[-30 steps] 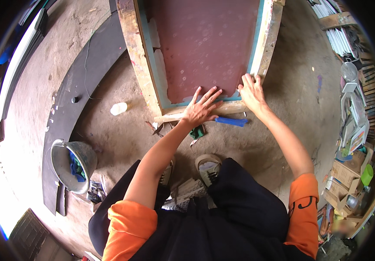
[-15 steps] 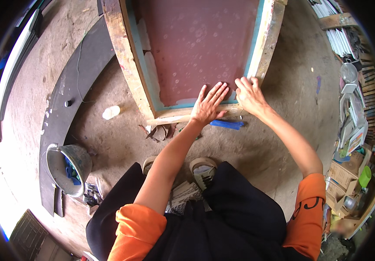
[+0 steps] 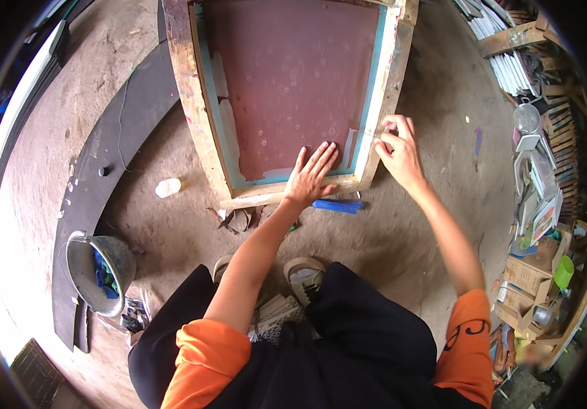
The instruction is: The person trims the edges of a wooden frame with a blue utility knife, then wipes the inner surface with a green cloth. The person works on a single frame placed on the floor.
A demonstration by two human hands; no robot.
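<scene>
In front of me a wooden screen-printing frame leans over the floor, with reddish-brown mesh bordered by teal. My left hand lies flat at the mesh's lower edge, fingers stretched out, the heel of the palm over the bottom rail. Just outside the right rail, my right hand has its fingers pinched together. From them a thin, clear strip of tape runs back to the mesh's lower right corner, where part of it appears to lie along the teal border.
A blue strip-like object lies on the floor below the frame. To the left are a white bottle, a black curved sheet and a grey bucket with blue cloth. Cardboard boxes and clutter line the right side.
My right hand has lifted off the frame's lower right corner and moved outward past the right rail, drawing the clear strip up. My left hand stays flat near the lower edge.
</scene>
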